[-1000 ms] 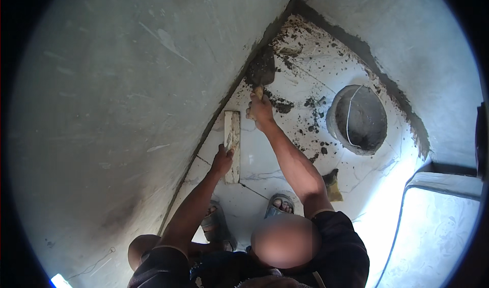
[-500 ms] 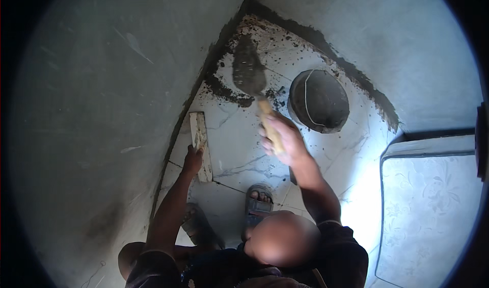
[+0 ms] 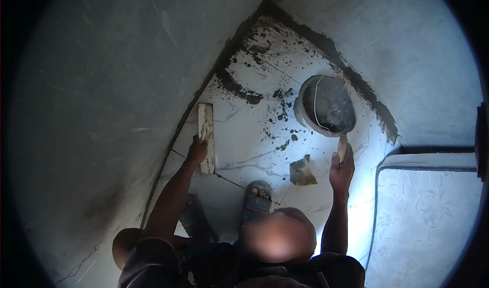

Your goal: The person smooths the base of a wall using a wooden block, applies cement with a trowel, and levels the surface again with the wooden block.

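My left hand (image 3: pixel 197 149) grips a long, narrow whitish board (image 3: pixel 206 117) lying on the tiles beside the left wall. My right hand (image 3: pixel 342 171) is closed round the wooden handle of a trowel (image 3: pixel 343 145). The trowel's blade is over or in the grey bucket (image 3: pixel 305 113) with its wire handle; I cannot clearly make out how deep it sits. Dark crumbs and patches of mortar (image 3: pixel 253 98) are scattered on the white tiles toward the corner.
Two grey walls (image 3: pixel 117 74) meet ahead, with dark mortar strips (image 3: pixel 321 43) along their bases. A yellowish scrap (image 3: pixel 303 172) lies near my sandaled feet (image 3: pixel 257 201). A pale quilted mattress (image 3: pixel 423 211) lies at the right.
My right hand and the trowel have moved from the left wall's base back and right to the bucket. My left hand still holds the board.
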{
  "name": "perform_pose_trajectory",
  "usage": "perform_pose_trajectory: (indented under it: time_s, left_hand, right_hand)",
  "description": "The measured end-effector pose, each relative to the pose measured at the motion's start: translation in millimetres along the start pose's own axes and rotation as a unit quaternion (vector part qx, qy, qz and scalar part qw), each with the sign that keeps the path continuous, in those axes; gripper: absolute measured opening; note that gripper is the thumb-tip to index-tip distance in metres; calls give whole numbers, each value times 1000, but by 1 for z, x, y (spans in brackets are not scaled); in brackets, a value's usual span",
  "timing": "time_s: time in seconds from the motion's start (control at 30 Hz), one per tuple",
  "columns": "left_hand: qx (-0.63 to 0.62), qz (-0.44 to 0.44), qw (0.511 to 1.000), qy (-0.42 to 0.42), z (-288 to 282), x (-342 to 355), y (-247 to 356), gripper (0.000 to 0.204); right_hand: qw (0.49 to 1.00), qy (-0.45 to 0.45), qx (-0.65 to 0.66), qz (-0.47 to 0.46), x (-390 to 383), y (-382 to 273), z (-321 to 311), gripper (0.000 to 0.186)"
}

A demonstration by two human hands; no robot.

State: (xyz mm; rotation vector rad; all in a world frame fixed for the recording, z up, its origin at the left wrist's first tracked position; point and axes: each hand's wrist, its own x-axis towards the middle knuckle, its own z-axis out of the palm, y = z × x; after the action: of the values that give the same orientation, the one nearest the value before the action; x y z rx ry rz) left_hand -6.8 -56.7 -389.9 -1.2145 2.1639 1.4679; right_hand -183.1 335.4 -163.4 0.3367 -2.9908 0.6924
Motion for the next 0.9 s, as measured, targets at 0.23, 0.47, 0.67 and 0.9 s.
perform_pose_trajectory:
  time_s: [0.23,0.47,0.67,0.9]
  left_hand:
    - [32,8,999,16,0,-1,3,50]
    - [17,11,1000,9,-1,-3,4,49]
    - [10,9,1000,3,-2,-4,4,49]
    - [16,1,1000,-4,-4,-4,6,50]
  right_hand:
    - [983,48,171,-57,-25,-12,17,52]
    - [948,-148,276,57,-11,-77,140,55]
    - [826,-139,479,264,42,-82,207,55]
    - [783,-231,501,288,31,-110,228,52]
